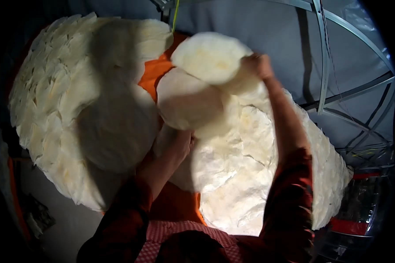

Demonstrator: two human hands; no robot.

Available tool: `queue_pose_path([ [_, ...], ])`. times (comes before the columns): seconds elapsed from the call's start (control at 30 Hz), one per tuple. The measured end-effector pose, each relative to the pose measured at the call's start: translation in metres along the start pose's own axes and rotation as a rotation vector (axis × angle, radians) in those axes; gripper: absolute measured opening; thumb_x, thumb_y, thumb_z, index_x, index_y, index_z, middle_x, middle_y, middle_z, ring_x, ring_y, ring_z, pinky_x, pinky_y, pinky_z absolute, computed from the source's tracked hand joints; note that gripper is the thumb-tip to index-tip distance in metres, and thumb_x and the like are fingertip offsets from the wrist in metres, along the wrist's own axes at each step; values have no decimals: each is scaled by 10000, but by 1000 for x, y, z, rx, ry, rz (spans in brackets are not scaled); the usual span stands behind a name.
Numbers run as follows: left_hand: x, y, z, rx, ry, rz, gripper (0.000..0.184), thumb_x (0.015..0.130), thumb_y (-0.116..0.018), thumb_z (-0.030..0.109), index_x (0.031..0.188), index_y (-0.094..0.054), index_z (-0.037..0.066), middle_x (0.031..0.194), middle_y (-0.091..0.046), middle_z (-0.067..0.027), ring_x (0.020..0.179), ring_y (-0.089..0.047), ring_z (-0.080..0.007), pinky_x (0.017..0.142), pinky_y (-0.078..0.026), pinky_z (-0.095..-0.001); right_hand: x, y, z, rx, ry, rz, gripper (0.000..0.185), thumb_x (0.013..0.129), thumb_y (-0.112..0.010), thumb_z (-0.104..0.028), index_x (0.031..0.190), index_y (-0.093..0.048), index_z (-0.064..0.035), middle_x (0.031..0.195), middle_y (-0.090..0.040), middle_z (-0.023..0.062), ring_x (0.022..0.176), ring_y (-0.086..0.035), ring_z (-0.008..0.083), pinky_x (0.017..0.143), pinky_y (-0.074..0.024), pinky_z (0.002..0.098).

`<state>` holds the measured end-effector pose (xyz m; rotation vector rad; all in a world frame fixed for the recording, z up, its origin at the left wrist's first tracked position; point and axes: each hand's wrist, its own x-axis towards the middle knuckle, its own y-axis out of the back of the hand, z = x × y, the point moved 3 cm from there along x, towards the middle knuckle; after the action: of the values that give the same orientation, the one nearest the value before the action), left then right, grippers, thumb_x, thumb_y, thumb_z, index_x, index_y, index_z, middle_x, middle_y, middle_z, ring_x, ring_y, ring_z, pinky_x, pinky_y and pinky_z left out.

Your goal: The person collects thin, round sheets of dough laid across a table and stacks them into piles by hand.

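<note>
Thin round flatbreads fill the head view in two large spreads. My right hand [260, 66], slightly blurred, pinches the right edge of a pale flatbread [210, 59] at the top middle. Just below it, partly overlapped, is a second round flatbread [189, 100] in shadow. My left hand [180, 148] is closed at that one's lower edge, its fingertips partly hidden. Beneath both hands lies the right-hand spread of overlapping flatbreads [237, 175], brightly lit in the middle.
To the left is a broad layered spread of flatbreads [52, 101], crossed by a shadow. Orange cloth [156, 72] shows between the spreads. A curved metal frame [322, 57] stands before a grey sheet wall at upper right. Clear plastic packs with red bands [349, 226] sit at lower right.
</note>
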<state>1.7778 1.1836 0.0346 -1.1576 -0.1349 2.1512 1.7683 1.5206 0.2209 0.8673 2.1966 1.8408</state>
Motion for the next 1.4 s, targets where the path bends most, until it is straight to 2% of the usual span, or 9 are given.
queue_pose_path([
  [0.13,-1,18,-29,-42,32,-53,139,806,-538,137,743,-428,80,536,-402,-26,361,-348,-122,328,-253,-271,39,139,-22,151,267,184,232,806,-646,-173,949,-629,8,819,-623,228,649,-609,228,649,-482,342],
  [0.23,-27,13,-24,-41,-45,-130,91,813,-534,105,795,-459,57,573,-436,-38,369,-363,-134,339,-268,-268,-26,178,-114,-173,462,285,185,828,-650,-107,955,-624,25,739,-628,178,603,-549,158,582,-464,299],
  [0.47,-50,29,-67,45,-100,-29,202,834,-562,156,963,-536,3,747,-558,-70,504,-525,-178,436,-449,-278,-175,3,-113,86,302,-158,209,738,-651,20,946,-648,-8,946,-629,189,909,-598,331,740,-480,365],
  [0.53,-51,29,-70,53,-55,26,211,831,-568,169,957,-534,4,745,-562,-79,535,-550,-185,443,-475,-282,-145,-1,-67,-5,-42,-367,180,795,-645,-118,917,-643,14,911,-644,183,790,-621,224,697,-482,375],
  [0.57,-51,31,-75,57,-26,55,216,829,-571,176,953,-533,4,744,-564,-83,551,-563,-189,447,-488,-284,-101,-55,59,-95,128,-14,161,794,-602,-150,809,-647,4,759,-634,188,664,-559,339,635,-463,388],
  [0.7,-23,45,-94,85,12,55,226,817,-563,167,949,-525,-11,699,-513,-71,536,-522,-196,458,-538,-317,-22,191,24,46,205,220,216,872,-567,-210,919,-673,-28,798,-665,152,700,-643,166,596,-522,335],
  [0.87,-50,39,-67,62,-26,45,279,782,-585,137,997,-514,-27,772,-532,-78,643,-550,-201,513,-568,-342,-42,294,-95,-397,275,341,190,868,-579,-183,946,-661,-31,831,-646,161,695,-626,279,615,-491,338],
  [1.23,-55,47,-70,13,-204,-150,266,792,-549,152,1018,-583,16,930,-607,-73,827,-580,-183,718,-465,-309,-295,-111,-167,-29,277,-107,114,726,-560,-98,836,-590,-92,877,-598,97,836,-579,283,657,-493,375],
  [1.4,-74,49,-74,6,-146,-39,194,821,-548,160,956,-601,32,881,-597,-58,820,-566,-168,677,-466,-310,-300,-84,-167,-15,265,-58,83,743,-593,-157,740,-566,-79,828,-588,89,845,-588,274,685,-505,343],
])
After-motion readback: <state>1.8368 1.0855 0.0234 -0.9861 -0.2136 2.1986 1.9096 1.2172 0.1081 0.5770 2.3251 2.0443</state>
